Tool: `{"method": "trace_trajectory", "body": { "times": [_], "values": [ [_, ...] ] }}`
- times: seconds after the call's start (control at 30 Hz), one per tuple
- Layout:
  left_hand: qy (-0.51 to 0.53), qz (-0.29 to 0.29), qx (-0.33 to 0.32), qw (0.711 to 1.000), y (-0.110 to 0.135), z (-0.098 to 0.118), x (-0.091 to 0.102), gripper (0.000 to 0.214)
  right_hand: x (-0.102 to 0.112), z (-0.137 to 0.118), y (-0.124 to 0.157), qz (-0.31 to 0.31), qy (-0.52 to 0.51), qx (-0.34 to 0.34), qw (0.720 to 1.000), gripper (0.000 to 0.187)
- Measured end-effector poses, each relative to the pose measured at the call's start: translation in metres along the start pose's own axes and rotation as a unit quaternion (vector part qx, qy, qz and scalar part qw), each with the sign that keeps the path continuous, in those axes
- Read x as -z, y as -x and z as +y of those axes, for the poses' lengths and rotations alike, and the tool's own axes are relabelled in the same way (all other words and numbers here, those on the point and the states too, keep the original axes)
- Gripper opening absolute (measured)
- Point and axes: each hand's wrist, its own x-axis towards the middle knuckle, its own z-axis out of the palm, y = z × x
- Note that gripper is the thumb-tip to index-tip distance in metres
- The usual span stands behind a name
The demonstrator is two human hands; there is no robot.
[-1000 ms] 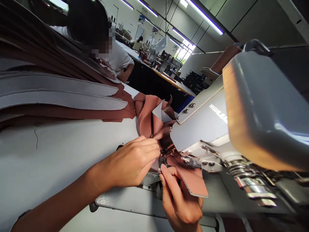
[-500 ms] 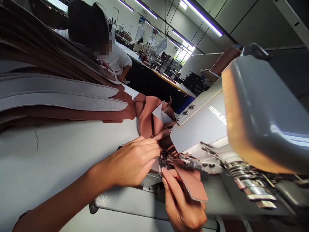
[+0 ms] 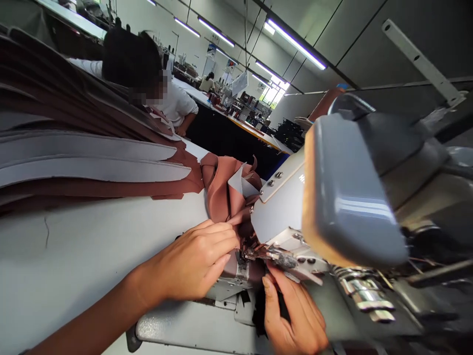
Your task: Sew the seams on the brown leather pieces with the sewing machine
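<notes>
My left hand (image 3: 209, 259) lies with bent fingers close together on a reddish-brown leather strip (image 3: 242, 216), just left of the sewing machine's presser foot (image 3: 244, 254). The fingertips and part of the strip hide each other. To the right of the foot, my right hand (image 3: 295, 313) is closed, thumb near the index finger, at the strip's other end. That end (image 3: 308, 277) shows nearly edge-on under the machine head (image 3: 279, 197). Behind the foot, the leather lies in a loose, twisted heap (image 3: 219, 190) with pale backing showing.
Long leather strips (image 3: 111, 190) and pale grey strips (image 3: 92, 170) hang in from the left over the white table (image 3: 92, 246). Across it sits a co-worker in a white top (image 3: 181, 106). The machine's grey cover (image 3: 354, 197) juts out at right, above a metal thread-tension part (image 3: 365, 291).
My right hand has shifted right and turned, and the strip end it holds has swung from broad side to edge-on. The left hand stays by the foot. The camera view has shifted.
</notes>
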Motion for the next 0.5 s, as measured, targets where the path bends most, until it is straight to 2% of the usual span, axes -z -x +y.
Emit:
{"method": "trace_trajectory", "body": {
  "times": [0.1, 0.23, 0.3, 0.5],
  "values": [
    [0.001, -0.019, 0.004, 1.000, 0.0000, -0.0003, 0.0006, 0.023, -0.0036, 0.0056, 0.0056, 0.016, 0.002, -0.010, 1.000, 0.026],
    [-0.022, -0.019, -0.003, 1.000, 0.0012, -0.0012, -0.0014, 0.028, -0.0063, 0.0105, 0.0077, 0.036, 0.046, 0.032, 0.998, 0.027],
    [-0.033, -0.025, -0.001, 0.999, 0.0020, -0.0016, -0.0019, 0.031, -0.0070, 0.0108, 0.0061, 0.034, 0.050, 0.032, 0.998, 0.026],
    [-0.038, -0.066, 0.014, 0.997, 0.0015, -0.0011, -0.0005, 0.037, -0.0092, 0.0052, -0.0002, 0.046, 0.093, 0.017, 0.994, 0.008]
  ]
}}
